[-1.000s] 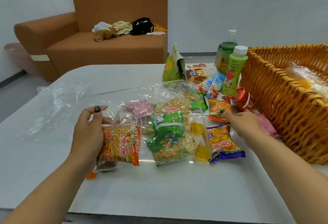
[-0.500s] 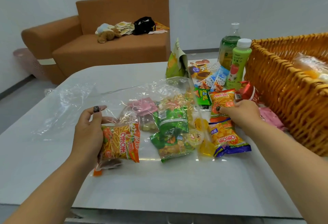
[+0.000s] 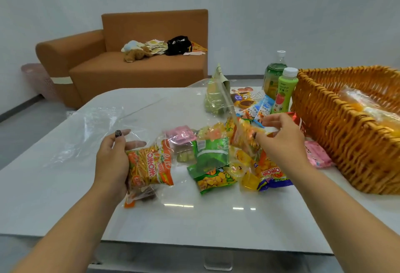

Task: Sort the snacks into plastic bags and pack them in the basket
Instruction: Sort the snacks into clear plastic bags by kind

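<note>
Both raised | left hand (image 3: pixel 111 160) grips bag (image 3: pixel 91 129) | right hand (image 3: pixel 281 140) pinches packet (image 3: pixel 244 136)

Right hand lifts a snack

My right hand (image 3: pixel 281 140) has come up off the table right of centre, pinching an orange snack packet (image 3: pixel 244 136) and raising the plastic bag (image 3: pixel 218 99) edge.

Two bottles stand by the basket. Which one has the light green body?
The nearer, shorter bottle with the white cap, right beside the basket. The taller bottle behind it is darker green.
</note>
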Motion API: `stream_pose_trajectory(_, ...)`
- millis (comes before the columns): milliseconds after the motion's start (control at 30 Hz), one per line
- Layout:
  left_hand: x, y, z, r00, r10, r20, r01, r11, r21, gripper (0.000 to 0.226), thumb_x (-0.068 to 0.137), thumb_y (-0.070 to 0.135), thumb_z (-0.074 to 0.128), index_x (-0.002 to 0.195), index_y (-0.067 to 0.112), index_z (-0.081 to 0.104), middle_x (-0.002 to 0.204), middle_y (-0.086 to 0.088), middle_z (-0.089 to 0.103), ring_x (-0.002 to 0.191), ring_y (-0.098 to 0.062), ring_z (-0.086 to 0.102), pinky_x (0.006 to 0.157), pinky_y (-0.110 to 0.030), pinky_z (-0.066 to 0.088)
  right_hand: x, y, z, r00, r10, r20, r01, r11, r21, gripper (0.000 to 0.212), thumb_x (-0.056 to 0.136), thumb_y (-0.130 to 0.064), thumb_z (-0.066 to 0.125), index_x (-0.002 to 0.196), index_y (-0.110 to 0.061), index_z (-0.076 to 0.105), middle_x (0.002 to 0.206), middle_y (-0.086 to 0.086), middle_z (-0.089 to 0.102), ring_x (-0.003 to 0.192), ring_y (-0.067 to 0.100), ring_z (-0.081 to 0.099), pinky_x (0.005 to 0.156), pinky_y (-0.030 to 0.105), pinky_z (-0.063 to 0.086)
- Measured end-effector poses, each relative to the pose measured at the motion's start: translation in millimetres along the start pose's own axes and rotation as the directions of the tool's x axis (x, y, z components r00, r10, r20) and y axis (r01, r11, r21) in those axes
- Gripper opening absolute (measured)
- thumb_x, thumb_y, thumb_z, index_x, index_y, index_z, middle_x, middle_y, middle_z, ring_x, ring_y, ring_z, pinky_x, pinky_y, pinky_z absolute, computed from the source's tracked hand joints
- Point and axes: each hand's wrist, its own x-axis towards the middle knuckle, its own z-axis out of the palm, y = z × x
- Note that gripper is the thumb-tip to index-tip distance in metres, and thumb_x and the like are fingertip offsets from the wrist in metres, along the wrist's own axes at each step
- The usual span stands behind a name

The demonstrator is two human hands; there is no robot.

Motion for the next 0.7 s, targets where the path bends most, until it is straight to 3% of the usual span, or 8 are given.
stream_pose_trajectory(67, -2, 2, -2, 1.0, -0.002, 0.006, 0.002, 1.0, -0.012, 0.025, 0.106, 0.031, 0.036, 0.116, 0.026, 0.057, 0.092, -0.006, 0.071, 0.076, -0.023, 0.066, 0.069, -0.04, 0.056, -9, -1, -6, 0.981, -0.01, 0.192, 0.041, 0.986, -0.16, 0.062, 0.079, -0.022, 0.075, 0.133, -0.026, 0.045, 0.121, -0.001, 0.053, 0.095, 0.019, 0.058, 0.078, 0.037, 0.051)
stream_pose_trajectory(133, -3, 3, -5, 1.0, 0.001, 0.014, -0.001, 1.0, -0.017, 0.023, 0.106, 0.031, 0.036, 0.114, 0.027, 0.058, 0.093, -0.006, 0.071, 0.075, -0.023, 0.065, 0.068, -0.039, 0.056, -15, 1, -12, 0.925, 0.082, 0.371, 0.038, 0.952, -0.305, 0.078, 0.079, -0.018, 0.072, 0.144, -0.034, 0.032, 0.127, 0.006, 0.047, 0.1, 0.021, 0.058, 0.077, 0.036, 0.052)
stream_pose_trajectory(233, -4, 3, -8, 1.0, 0.013, 0.02, -0.013, 1.0, 0.0, 0.023, 0.105, 0.031, 0.037, 0.112, 0.029, 0.058, 0.093, -0.006, 0.071, 0.077, -0.024, 0.065, 0.066, -0.038, 0.056, -18, 1, -21, 0.83, 0.221, 0.513, 0.046, 0.888, -0.458, 0.08, 0.078, -0.015, 0.064, 0.144, -0.044, 0.03, 0.128, 0.01, 0.045, 0.088, 0.019, 0.061, 0.073, 0.034, 0.057)
stream_pose_trajectory(333, -5, 3, -10, 0.999, 0.018, 0.027, -0.019, 0.999, 0.035, 0.025, 0.106, 0.031, 0.036, 0.117, 0.028, 0.058, 0.097, -0.007, 0.07, 0.081, -0.025, 0.066, 0.072, -0.043, 0.056, -18, 0, -19, 0.784, 0.3, 0.543, 0.034, 0.853, -0.52, 0.068, 0.076, -0.025, 0.07, 0.134, -0.043, 0.04, 0.125, 0.008, 0.047, 0.087, 0.018, 0.061, 0.07, 0.032, 0.057)
stream_pose_trajectory(467, -6, 2, -11, 0.999, 0.006, 0.036, -0.007, 0.999, 0.037, 0.025, 0.106, 0.031, 0.036, 0.117, 0.028, 0.058, 0.096, -0.007, 0.07, 0.08, -0.025, 0.066, 0.069, -0.041, 0.057, -13, -1, -9, 0.822, 0.324, 0.468, 0.061, 0.767, -0.639, 0.053, 0.073, -0.047, 0.076, 0.109, -0.022, 0.046, 0.106, 0.003, 0.056, 0.09, 0.018, 0.056, 0.067, 0.029, 0.049)
stream_pose_trajectory(533, -6, 1, -11, 0.999, 0.012, 0.037, -0.013, 0.999, 0.04, 0.026, 0.105, 0.033, 0.036, 0.117, 0.028, 0.059, 0.095, -0.007, 0.07, 0.081, -0.024, 0.066, 0.066, -0.038, 0.054, -7, -3, -10, 0.844, 0.317, 0.433, 0.019, 0.789, -0.615, 0.043, 0.074, -0.042, 0.077, 0.099, -0.019, 0.05, 0.098, 0.004, 0.058, 0.085, 0.017, 0.055, 0.067, 0.031, 0.05)
stream_pose_trajectory(600, -6, 1, -11, 0.999, 0.019, 0.035, -0.02, 0.999, 0.045, 0.027, 0.105, 0.033, 0.036, 0.119, 0.028, 0.059, 0.096, -0.007, 0.069, 0.084, -0.025, 0.066, 0.067, -0.037, 0.054, -1, -7, -15, 0.884, 0.299, 0.36, -0.101, 0.873, -0.476, 0.035, 0.074, -0.033, 0.079, 0.091, -0.018, 0.052, 0.092, 0.005, 0.058, 0.081, 0.019, 0.058, 0.069, 0.038, 0.057)
stream_pose_trajectory(700, -4, 0, -12, 0.999, 0.03, 0.036, -0.032, 0.998, 0.054, 0.027, 0.106, 0.032, 0.036, 0.118, 0.028, 0.059, 0.097, -0.008, 0.068, 0.083, -0.024, 0.065, 0.067, -0.037, 0.053, 6, -14, -28, 0.9, 0.338, 0.274, -0.334, 0.941, -0.06, 0.039, 0.078, -0.018, 0.078, 0.112, -0.015, 0.059, 0.104, 0.013, 0.06, 0.072, 0.023, 0.065, 0.054, 0.033, 0.058)
